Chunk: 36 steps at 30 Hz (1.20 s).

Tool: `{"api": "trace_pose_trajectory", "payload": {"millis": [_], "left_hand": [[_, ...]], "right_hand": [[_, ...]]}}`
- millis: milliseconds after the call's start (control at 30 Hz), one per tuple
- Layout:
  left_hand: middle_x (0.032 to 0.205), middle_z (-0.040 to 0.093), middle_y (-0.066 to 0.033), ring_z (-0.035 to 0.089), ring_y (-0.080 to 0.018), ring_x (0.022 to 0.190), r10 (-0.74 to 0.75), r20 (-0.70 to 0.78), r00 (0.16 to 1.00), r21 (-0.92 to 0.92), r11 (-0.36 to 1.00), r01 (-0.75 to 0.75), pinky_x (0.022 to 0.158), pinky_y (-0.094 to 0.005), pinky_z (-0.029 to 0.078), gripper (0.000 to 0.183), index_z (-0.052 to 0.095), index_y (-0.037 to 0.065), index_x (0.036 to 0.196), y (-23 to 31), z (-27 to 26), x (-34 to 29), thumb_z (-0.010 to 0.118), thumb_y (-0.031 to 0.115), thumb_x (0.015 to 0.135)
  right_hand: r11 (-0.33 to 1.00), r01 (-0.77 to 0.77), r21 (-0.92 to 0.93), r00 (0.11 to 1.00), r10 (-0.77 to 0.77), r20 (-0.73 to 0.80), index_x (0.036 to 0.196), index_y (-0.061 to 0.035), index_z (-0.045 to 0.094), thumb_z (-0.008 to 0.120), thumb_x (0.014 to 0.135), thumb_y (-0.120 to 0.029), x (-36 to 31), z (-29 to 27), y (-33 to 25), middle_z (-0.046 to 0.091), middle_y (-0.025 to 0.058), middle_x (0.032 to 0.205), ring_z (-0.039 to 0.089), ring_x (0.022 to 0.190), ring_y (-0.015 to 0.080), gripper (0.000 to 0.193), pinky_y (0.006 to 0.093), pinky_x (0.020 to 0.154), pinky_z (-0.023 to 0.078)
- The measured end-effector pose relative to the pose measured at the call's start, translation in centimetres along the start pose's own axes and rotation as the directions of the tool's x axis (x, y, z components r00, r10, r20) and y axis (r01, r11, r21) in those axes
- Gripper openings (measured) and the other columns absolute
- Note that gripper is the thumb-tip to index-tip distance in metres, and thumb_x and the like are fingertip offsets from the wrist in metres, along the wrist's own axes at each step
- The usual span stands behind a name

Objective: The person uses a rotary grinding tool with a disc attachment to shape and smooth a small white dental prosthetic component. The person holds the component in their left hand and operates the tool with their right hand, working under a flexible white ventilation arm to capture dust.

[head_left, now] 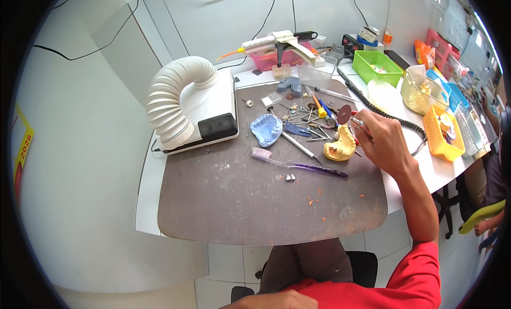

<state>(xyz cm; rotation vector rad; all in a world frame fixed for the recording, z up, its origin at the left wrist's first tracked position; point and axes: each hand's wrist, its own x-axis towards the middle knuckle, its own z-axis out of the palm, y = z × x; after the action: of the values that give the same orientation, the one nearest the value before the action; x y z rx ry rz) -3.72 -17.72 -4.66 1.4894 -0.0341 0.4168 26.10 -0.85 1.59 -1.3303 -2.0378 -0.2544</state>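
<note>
My right hand [384,141] is closed round a rotary handpiece [360,123], which carries a dark red cutting disc [344,114] at its tip. Just under the disc stands a yellow plaster dental model [340,148] on the grey-brown work mat. Left of it lie a blue dental mould [266,130], a silver pen-like tool [299,147] and a toothbrush [298,165] with a clear and purple handle. Small silver metal pieces [290,178] rest nearer to me. My left hand [293,300] shows only in part at the lower edge, its fingers not readable.
Burs and small tools [311,117] crowd the back of the mat [255,208]. A white ribbed suction hose [170,104] stands at left, a dispensing gun [279,44] behind. Green [378,68] and yellow [444,144] baskets line the right, near a coiled cord [367,98]. Another person's hand [481,226] is far right.
</note>
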Motion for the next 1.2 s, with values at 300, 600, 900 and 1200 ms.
{"api": "trace_pose_trajectory", "payload": {"millis": [300,600,900,1200], "left_hand": [[0.09,0.067,-0.0152,0.062,-0.0258,0.08,0.181,-0.403,0.897,-0.304,0.898,-0.318,0.073,-0.0359,0.05,0.031,0.067,-0.001,0.086,1.9,2.3,1.3,0.063,0.028,0.096],[0.087,0.066,-0.0164,0.06,-0.025,0.076,0.476,-0.457,0.751,-0.332,0.692,-0.641,0.075,-0.0412,0.048,0.023,0.066,0.002,0.084,1.4,4.5,4.0,0.063,0.022,0.095],[0.083,0.066,-0.0156,0.059,-0.0223,0.073,0.565,-0.233,0.791,-0.084,0.799,-0.596,0.078,-0.0477,0.045,0.017,0.063,0.006,0.08,1.6,0.7,2.9,0.063,0.016,0.094],[0.088,0.063,-0.0147,0.057,-0.0237,0.078,0.579,-0.389,0.717,-0.103,0.746,-0.658,0.071,-0.0349,0.047,0.013,0.062,0.001,0.094,6.9,-2.7,6.9,0.065,0.013,0.092]], "right_hand": [[0.998,-0.067,0.018,0.995,0.066,0.075,0.093,-0.0007,0.055,0.064,0.086,-0.008,0.0,-0.4,-0.3,0.063,0.0174,0.078,0.062,0.067,0.0376,0.014,0.0441,0.059,0.047],[0.998,-0.057,-0.015,0.997,0.058,0.058,0.089,-0.0004,0.053,0.064,0.088,-0.01,0.0,-0.9,-0.1,0.062,0.0178,0.073,0.061,0.067,0.0387,0.015,0.0446,0.06,0.046],[0.998,-0.054,0.014,0.997,0.053,0.051,0.089,-0.0002,0.053,0.063,0.087,-0.008,-0.2,-0.4,0.2,0.059,0.0185,0.071,0.058,0.063,0.0379,0.013,0.0442,0.059,0.045],[0.998,0.023,-0.053,1.0,-0.022,0.018,0.095,-0.0001,0.057,0.062,0.091,-0.013,-0.3,0.2,1.0,0.055,0.0175,0.066,0.054,0.058,0.034,0.014,0.0423,0.058,0.041]]}}
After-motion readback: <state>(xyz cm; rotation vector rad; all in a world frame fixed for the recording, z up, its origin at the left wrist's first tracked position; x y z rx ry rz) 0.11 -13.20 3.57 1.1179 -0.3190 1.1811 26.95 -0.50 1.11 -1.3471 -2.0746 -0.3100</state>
